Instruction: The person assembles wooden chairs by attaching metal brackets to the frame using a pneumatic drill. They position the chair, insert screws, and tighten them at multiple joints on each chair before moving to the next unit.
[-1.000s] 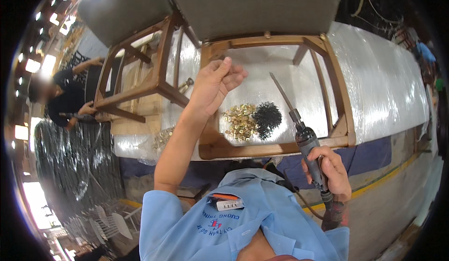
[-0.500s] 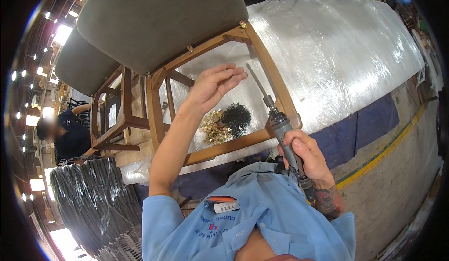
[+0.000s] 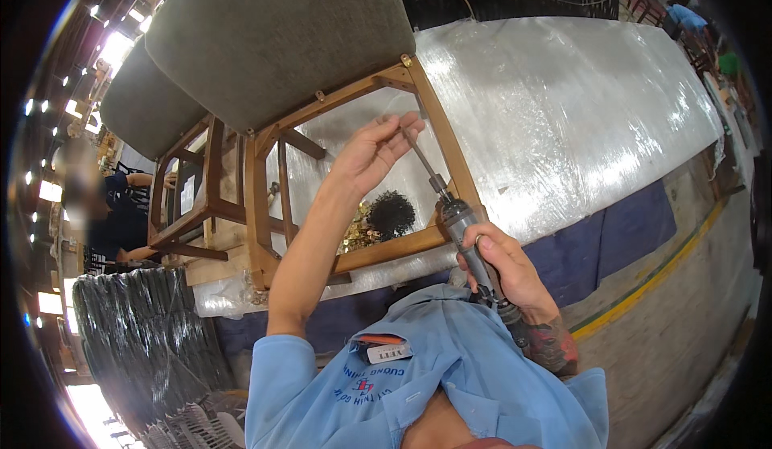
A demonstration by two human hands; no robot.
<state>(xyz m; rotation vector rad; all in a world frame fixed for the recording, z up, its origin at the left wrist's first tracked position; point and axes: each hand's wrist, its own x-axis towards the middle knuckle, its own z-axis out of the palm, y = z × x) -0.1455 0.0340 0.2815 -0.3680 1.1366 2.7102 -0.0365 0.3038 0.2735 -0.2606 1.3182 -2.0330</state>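
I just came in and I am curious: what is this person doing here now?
The person's right hand grips a power screwdriver, while the fingers of the left hand are at the tip of its bit; whether they hold a fastener there is unclear. Both are over a brown wooden chair frame on a plastic-covered table. Small black fasteners and gold-coloured metal pieces are heaped within its outline. At the left, another person is beside a second chair.

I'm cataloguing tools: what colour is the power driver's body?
Power driver: grey body, black front section, best seen in the head view.
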